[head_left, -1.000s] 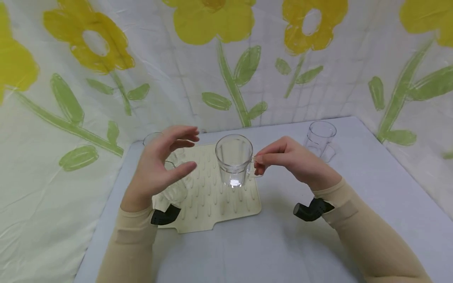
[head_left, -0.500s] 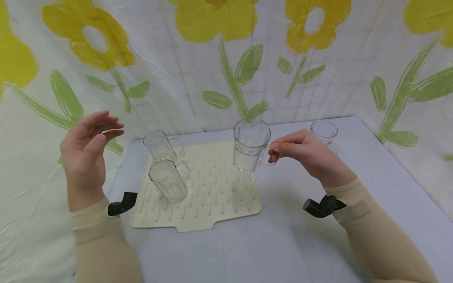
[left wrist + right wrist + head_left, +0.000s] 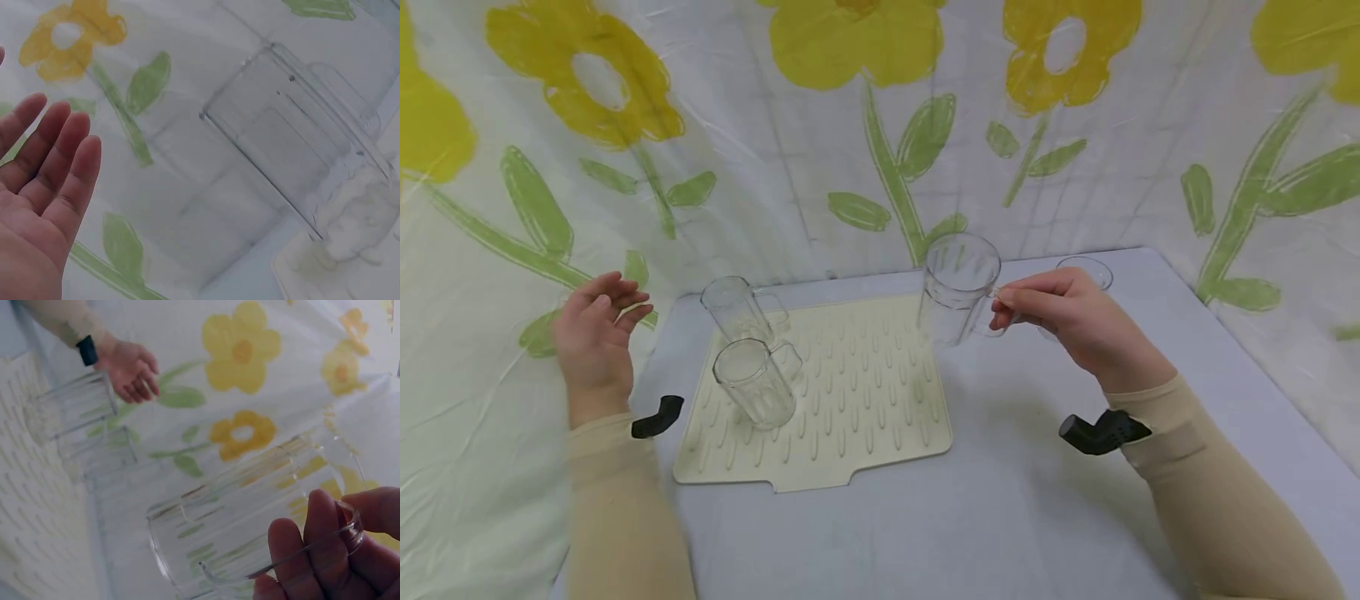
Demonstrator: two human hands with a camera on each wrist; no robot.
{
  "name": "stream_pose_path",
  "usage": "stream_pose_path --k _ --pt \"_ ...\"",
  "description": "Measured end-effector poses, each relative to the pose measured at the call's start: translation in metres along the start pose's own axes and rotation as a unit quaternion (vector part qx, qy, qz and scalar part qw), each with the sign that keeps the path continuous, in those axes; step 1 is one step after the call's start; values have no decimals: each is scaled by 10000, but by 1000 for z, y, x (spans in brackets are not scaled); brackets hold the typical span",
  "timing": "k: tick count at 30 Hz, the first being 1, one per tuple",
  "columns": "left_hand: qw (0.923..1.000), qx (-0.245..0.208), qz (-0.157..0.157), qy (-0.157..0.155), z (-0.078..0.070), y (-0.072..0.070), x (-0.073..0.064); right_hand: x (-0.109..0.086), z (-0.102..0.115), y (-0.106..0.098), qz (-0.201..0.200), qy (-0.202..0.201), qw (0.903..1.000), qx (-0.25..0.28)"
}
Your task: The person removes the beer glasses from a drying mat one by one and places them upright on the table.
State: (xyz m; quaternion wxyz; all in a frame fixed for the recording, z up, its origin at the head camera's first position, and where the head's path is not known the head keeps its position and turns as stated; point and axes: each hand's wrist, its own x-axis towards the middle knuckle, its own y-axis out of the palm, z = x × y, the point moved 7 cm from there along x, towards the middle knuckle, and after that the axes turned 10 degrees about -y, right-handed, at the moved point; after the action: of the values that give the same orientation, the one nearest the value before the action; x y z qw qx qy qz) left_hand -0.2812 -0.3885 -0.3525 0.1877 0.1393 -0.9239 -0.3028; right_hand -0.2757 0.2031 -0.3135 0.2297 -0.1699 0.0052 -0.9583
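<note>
My right hand (image 3: 1067, 321) grips the handle of a clear glass mug (image 3: 957, 287), held upright in the air over the mat's back right corner. In the right wrist view, fingers curl through the handle of this mug (image 3: 231, 519). To the left of the mat, my left hand (image 3: 598, 337) is raised with relaxed fingers and touches nothing. Two more glass mugs stand on the mat's left side, a front mug (image 3: 756, 383) and a back mug (image 3: 736, 310), handles toward the right. One mug (image 3: 294, 137) also shows large in the left wrist view.
A cream ribbed drying mat (image 3: 857, 417) lies on the pale cloth-covered table (image 3: 925, 533). Behind my right hand another glass mug (image 3: 1090, 271) stands at the back right, mostly hidden. A white flower-printed curtain (image 3: 760, 200) hangs along the back and sides.
My right hand has lifted the mug and carried it right and back from over the mat. My left hand has withdrawn leftward, off the mugs, then lowered a little.
</note>
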Motion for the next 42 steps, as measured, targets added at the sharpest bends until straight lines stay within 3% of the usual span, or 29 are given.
stream_pose_path --k 7,13,18,25,42 --pt "9954 -35 -385 -874 37 -47 7 -5 1 -11 -280 -174 9991 247" --pt "9818 -238 -303 -1861 70 -72 4 -8 0 -20 -584 -151 9978 266" --pt "9730 205 14 -2299 87 -85 -1 -10 0 -26 -833 -172 9960 268" --pt "9688 704 143 -2370 93 -84 -4 -12 -13 -34 -1137 40 9934 155" --pt "9719 483 49 -2304 94 -86 -3 -18 -76 -44 -2102 801 9741 -226"
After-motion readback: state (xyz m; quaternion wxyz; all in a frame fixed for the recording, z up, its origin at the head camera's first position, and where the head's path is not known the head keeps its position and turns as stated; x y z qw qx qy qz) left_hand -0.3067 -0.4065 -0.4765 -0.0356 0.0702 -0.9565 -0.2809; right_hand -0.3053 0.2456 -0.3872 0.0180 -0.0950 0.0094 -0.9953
